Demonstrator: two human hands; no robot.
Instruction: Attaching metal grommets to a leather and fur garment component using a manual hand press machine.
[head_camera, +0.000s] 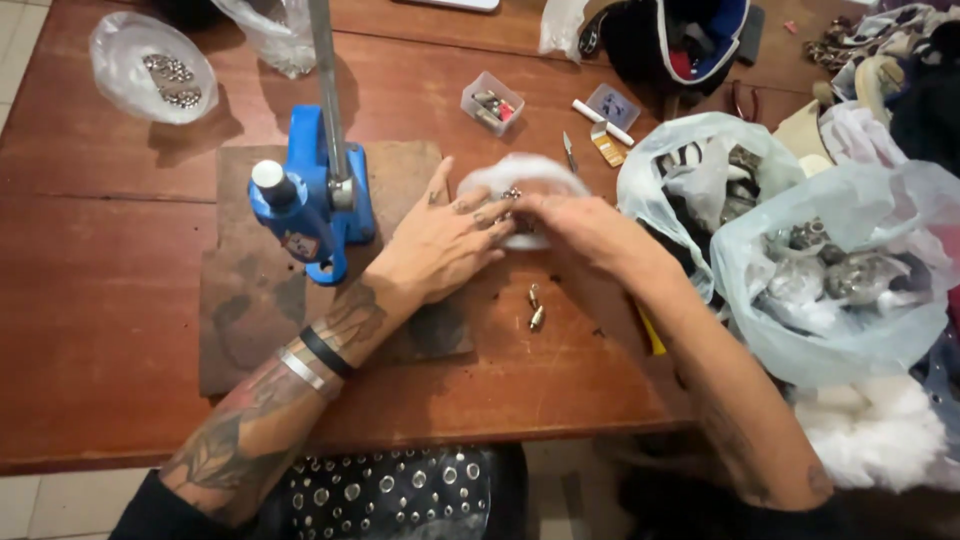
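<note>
Near the table's (110, 330) front edge, two small metal studs (535, 308) lying loose, just below the hands. Left hand (445, 245) spread flat, fingertips steadying a small clear bag (525, 180) mid-table. Right hand (580, 225) pinching into that bag; what is pinched, impossible to tell. Best to hold the mouth open and pick singly. Beyond, blue hand press (310, 195) upright on its board.
</note>
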